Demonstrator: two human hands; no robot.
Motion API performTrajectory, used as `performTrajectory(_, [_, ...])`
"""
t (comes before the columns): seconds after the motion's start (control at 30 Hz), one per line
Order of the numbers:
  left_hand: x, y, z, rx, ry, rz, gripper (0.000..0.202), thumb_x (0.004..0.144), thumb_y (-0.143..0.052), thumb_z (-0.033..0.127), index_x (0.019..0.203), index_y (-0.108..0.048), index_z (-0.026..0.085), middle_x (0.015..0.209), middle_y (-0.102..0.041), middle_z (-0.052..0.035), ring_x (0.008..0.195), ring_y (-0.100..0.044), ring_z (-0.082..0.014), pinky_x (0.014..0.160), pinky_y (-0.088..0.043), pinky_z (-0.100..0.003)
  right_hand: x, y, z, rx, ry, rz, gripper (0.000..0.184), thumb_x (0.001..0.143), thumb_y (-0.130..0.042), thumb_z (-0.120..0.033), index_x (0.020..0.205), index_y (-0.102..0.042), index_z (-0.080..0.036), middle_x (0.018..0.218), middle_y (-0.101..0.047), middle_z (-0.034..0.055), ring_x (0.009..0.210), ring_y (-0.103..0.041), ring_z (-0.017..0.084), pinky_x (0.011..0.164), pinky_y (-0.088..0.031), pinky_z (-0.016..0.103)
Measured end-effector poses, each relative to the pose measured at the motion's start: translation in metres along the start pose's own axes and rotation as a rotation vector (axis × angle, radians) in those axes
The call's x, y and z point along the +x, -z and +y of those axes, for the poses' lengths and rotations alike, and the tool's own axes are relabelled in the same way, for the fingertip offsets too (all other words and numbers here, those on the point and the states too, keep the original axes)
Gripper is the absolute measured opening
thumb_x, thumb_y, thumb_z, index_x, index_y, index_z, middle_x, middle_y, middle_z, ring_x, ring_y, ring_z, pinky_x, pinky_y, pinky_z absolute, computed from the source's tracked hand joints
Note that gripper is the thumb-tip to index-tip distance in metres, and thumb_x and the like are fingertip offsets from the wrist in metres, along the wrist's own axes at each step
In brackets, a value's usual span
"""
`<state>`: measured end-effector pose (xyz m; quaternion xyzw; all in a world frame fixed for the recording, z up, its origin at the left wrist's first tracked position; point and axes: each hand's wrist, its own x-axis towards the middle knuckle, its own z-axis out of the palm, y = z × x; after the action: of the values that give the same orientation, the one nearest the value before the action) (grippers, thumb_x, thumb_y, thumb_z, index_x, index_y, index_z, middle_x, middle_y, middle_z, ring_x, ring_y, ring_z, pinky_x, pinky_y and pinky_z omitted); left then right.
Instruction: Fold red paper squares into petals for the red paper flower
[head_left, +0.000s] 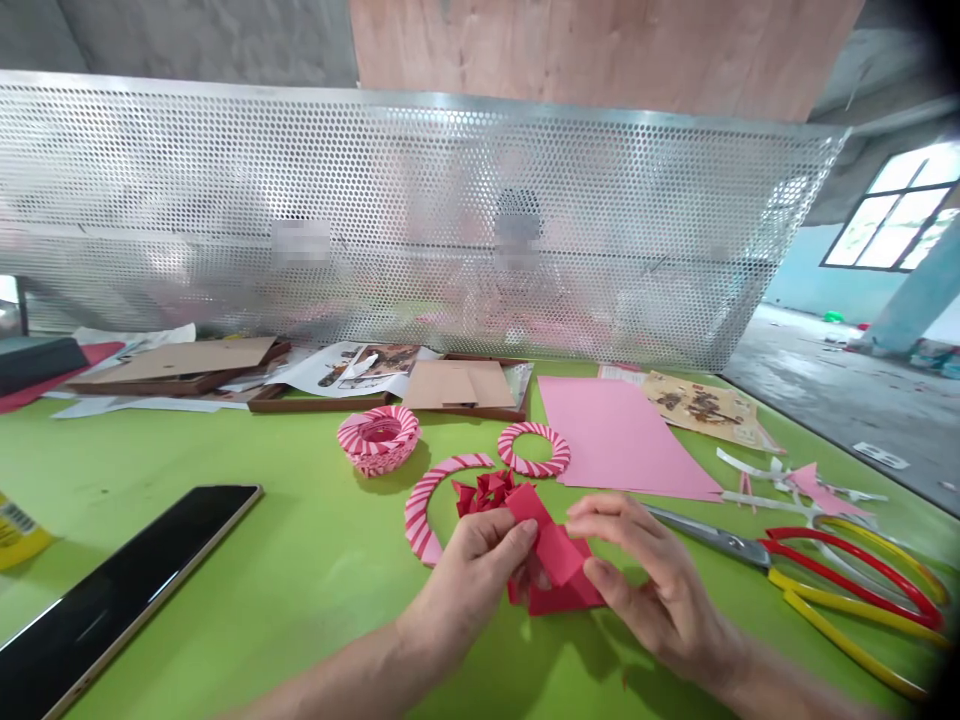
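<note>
My left hand (480,560) pinches a red paper piece (551,540) between thumb and fingers, above the green tabletop. Just to its right, my right hand (649,570) has thumb and fingers apart, close to the paper's right edge. Under the held piece lies more red paper (566,598). Behind my left hand is a small heap of folded red paper bits (487,490). Around that heap curves a pink-and-red striped paper arc (421,510). A striped paper ring (534,470) lies farther back, and a stack of striped rings (379,440) stands left of it.
Large scissors (765,555) with red and yellow handles lie at right, near paper scraps (817,488). Pink sheets (622,440) lie behind my right hand. At left rests a black phone (127,600). Frames and cardboard (457,385) line the back, before a perforated metal screen (405,230).
</note>
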<state>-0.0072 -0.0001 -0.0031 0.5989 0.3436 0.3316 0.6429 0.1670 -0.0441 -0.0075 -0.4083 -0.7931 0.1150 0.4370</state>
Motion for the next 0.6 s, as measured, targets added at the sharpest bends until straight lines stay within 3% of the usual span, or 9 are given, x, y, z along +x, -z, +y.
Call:
performTrajectory(0.13, [-0.003,-0.004,0.004,0.219,-0.053,-0.092,0.028,0.077,-0.047,0.028,0.054,-0.049,0.014,0.050,-0.044,0.0026,0.047,-0.036,-0.0084,0.044,-0.026,-0.021,0.005,-0.004,-0.004,0.175,-0.253,0.004,0.023,0.082,-0.048,-0.021,0.104,-0.047,-0.019,0.077,-0.049,0.0010,0.069,-0.048,0.014,0.062,-0.041,0.025])
performTrajectory(0.27, [-0.005,-0.007,0.004,0.300,-0.091,-0.110,0.029,0.076,-0.048,0.028,0.052,-0.051,0.012,0.049,-0.041,0.0030,0.047,-0.033,-0.0079,0.044,-0.022,-0.021,0.008,-0.008,-0.007,0.344,-0.406,-0.100,0.010,0.082,-0.048,-0.023,0.077,-0.052,-0.016,0.058,-0.042,-0.0041,0.053,-0.039,0.009,0.048,-0.034,0.020])
performTrajectory(0.37, [-0.003,-0.004,0.001,0.226,-0.100,-0.019,0.030,0.080,-0.043,0.031,0.061,-0.054,0.012,0.051,-0.044,0.0022,0.048,-0.038,-0.0090,0.045,-0.028,-0.021,0.008,-0.009,-0.005,0.576,-0.539,0.023,0.014,0.082,-0.050,-0.025,0.072,-0.052,-0.015,0.058,-0.045,-0.0038,0.053,-0.041,0.008,0.050,-0.035,0.019])
performTrajectory(0.47, [-0.002,-0.002,-0.002,0.206,-0.102,0.086,0.021,0.079,-0.045,0.028,0.083,-0.057,0.012,0.058,-0.050,0.0008,0.052,-0.044,-0.0104,0.048,-0.034,-0.021,0.008,-0.009,-0.001,0.915,-0.691,0.210,0.013,0.079,-0.056,-0.025,0.071,-0.053,-0.015,0.059,-0.053,-0.0023,0.055,-0.047,0.008,0.053,-0.039,0.018])
performTrajectory(0.53, [-0.004,-0.004,-0.003,0.237,-0.118,0.084,0.023,0.074,-0.052,0.023,0.095,-0.056,0.013,0.063,-0.054,0.0000,0.056,-0.047,-0.0117,0.051,-0.038,-0.021,0.008,-0.012,0.001,1.082,-0.769,0.285,0.013,0.075,-0.061,-0.025,0.070,-0.055,-0.016,0.058,-0.057,-0.0016,0.053,-0.050,0.007,0.052,-0.040,0.017])
performTrajectory(0.6, [-0.007,-0.007,-0.002,0.258,-0.172,0.026,0.026,0.070,-0.058,0.018,0.095,-0.057,0.014,0.069,-0.058,-0.0014,0.064,-0.051,-0.0138,0.058,-0.042,-0.022,0.008,-0.015,0.001,1.142,-0.815,0.287,0.014,0.072,-0.064,-0.026,0.068,-0.057,-0.015,0.057,-0.059,-0.0010,0.050,-0.051,0.007,0.049,-0.040,0.017])
